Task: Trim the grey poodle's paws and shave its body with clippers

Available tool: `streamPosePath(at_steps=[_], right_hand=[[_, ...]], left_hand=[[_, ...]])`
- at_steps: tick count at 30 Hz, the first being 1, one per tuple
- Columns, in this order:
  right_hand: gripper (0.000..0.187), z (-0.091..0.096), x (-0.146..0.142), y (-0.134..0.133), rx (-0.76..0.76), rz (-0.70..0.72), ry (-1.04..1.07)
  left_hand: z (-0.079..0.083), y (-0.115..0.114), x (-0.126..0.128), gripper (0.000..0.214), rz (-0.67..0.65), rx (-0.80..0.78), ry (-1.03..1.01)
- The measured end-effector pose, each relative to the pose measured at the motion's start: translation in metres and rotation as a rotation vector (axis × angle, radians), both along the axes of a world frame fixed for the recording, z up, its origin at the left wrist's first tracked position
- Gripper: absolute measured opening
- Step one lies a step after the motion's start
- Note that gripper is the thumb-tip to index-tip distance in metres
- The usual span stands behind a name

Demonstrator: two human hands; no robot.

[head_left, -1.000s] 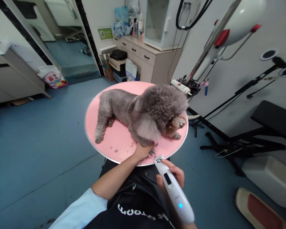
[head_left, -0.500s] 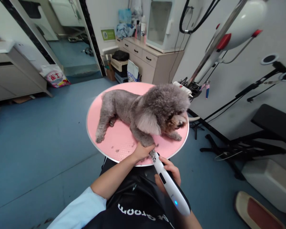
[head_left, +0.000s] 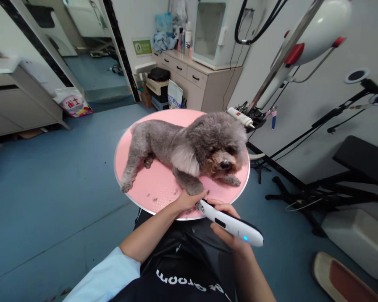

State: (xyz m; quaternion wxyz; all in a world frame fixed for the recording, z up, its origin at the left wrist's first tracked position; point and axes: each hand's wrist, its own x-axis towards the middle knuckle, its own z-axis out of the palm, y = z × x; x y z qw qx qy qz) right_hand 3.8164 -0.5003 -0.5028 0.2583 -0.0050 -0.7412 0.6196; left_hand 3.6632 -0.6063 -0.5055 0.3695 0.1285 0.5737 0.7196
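Grey dog (head_left: 182, 147) lies beside a lit white clipper (head_left: 231, 223).

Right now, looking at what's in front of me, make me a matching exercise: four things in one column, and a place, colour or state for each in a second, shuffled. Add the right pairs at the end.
Things
1. Dog
2. Clipper
3. Left hand
4. Table

Places, colours, states
A. Round and pink
B. Holding a front leg
C. Grey and lying down
D. White, held in the right hand

Right pairs
1-C, 2-D, 3-B, 4-A
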Motion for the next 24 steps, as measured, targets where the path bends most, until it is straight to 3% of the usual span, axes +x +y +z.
streamPosePath(at_steps=[6, 8, 13, 17, 20, 24], right_hand=[[0.038, -0.004, -0.01, 0.027, -0.122, 0.205, -0.06], [0.038, -0.008, -0.008, 0.021, -0.126, 0.136, 0.002], [0.031, -0.014, 0.003, -0.012, -0.067, -0.218, 0.209], [0.035, -0.012, 0.005, -0.025, 0.002, -0.102, 0.063], [0.036, -0.019, 0.005, -0.024, -0.11, -0.074, 0.054], [0.031, -0.035, 0.004, -0.025, -0.389, -0.334, 0.117]], left_hand=[[-0.001, 0.0, -0.001, 0.042, -0.038, -0.01, -0.023], [-0.004, 0.001, 0.0, 0.043, -0.058, -0.015, -0.026], [-0.005, 0.001, 0.001, 0.044, -0.052, -0.047, 0.019], [-0.002, -0.001, 0.001, 0.042, -0.03, -0.061, 0.035], [-0.003, -0.003, 0.0, 0.039, -0.013, -0.031, -0.01], [-0.012, -0.002, 0.001, 0.041, -0.025, -0.003, -0.059]])
